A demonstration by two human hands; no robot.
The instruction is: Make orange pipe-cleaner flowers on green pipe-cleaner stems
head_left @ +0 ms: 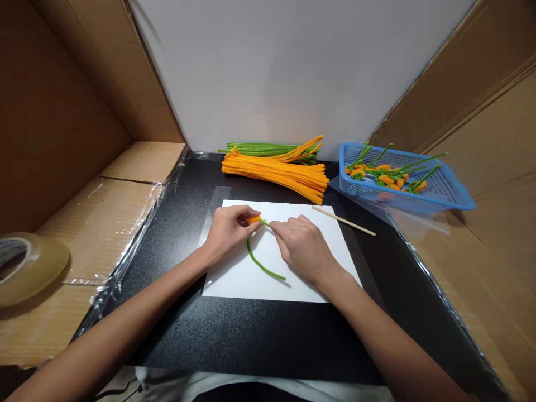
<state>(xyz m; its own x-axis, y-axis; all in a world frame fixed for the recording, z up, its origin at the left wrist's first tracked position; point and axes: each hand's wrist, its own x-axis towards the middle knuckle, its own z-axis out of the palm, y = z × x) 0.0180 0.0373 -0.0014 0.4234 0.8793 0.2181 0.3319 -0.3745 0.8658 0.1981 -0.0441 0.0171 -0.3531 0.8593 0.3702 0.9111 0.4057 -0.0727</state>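
Note:
My left hand (232, 231) pinches a small orange coil of pipe cleaner (253, 220) between thumb and fingers, above the white sheet of paper (234, 285). A green pipe cleaner (262, 265) runs from the coil; one length curves down over the paper and ends free. Another short green length reaches to the right, where my right hand (299, 243) grips it with fingers pressed together. How the green passes through or around the orange coil is hidden by my left fingers.
Behind the paper lie a bundle of orange pipe cleaners (272, 174) and green ones (259, 148). A wooden stick (355, 225) crosses the paper's right edge. A blue basket (456, 192) holds several orange-and-green pieces. Clear tape (50, 268) rests on cardboard at left.

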